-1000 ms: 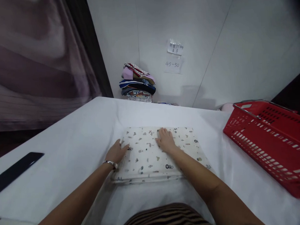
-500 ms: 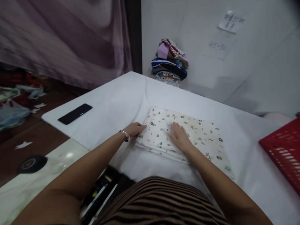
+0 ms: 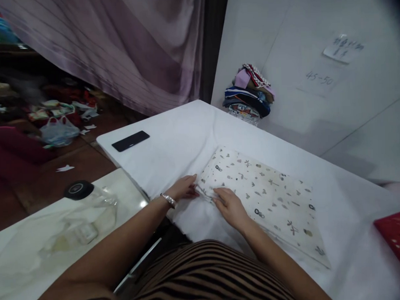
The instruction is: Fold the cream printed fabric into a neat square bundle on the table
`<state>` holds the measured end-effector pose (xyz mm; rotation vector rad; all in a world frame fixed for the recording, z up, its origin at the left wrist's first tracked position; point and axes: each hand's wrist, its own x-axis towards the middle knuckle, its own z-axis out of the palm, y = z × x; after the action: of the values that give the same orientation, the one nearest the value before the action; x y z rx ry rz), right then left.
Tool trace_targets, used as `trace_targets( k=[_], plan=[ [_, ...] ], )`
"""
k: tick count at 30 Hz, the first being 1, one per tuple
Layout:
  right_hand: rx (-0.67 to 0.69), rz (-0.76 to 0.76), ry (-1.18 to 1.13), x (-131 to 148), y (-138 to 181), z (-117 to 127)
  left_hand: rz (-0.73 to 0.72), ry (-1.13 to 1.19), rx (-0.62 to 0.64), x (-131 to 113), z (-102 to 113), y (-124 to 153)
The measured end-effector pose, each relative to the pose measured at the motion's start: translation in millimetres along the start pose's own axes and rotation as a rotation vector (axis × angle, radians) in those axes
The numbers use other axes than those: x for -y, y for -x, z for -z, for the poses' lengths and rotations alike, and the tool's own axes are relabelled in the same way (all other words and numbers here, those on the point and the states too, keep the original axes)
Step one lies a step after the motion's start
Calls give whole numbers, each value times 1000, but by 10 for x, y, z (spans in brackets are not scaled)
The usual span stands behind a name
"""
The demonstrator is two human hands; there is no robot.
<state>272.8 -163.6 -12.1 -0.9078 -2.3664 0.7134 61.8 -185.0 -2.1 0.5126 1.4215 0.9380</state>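
A folded cream cloth [image 3: 267, 191], printed with small plants and other motifs, lies flat on the white-covered table [image 3: 173, 138]. At its near left corner, my left hand [image 3: 185, 186], with a bracelet on the wrist, has its fingers closed on the folded edge. Just to the right, my right hand [image 3: 231, 206] curls its fingers over the near edge of the same cloth. The fabric between both hands is slightly bunched. Parts of the left fingertips are hidden under the edge.
A black phone [image 3: 130, 141] rests near the table's far left. A red plastic basket [image 3: 398, 237] stands at right. Folded clothes [image 3: 249, 95] are stacked by the wall. A clear jar with a black lid [image 3: 78, 189] lies on a side surface at left.
My right hand has moved from the middle of the cloth to its near left edge. My left hand has slid to the near corner. The view has turned left.
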Motion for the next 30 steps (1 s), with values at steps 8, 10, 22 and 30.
trace_targets(
  k=[8,10,22,30],
  plan=[
    [37,33,-7,155,-304,-162,-103,172,-59,270,-28,220],
    [51,28,16,176,-356,-190,-113,105,-76,281,-40,202],
    [115,-30,164,166,-435,-251,-201,-125,-153,353,-95,96],
    [68,-18,131,173,-401,-202,-203,-141,-191,347,-122,95]
  ],
)
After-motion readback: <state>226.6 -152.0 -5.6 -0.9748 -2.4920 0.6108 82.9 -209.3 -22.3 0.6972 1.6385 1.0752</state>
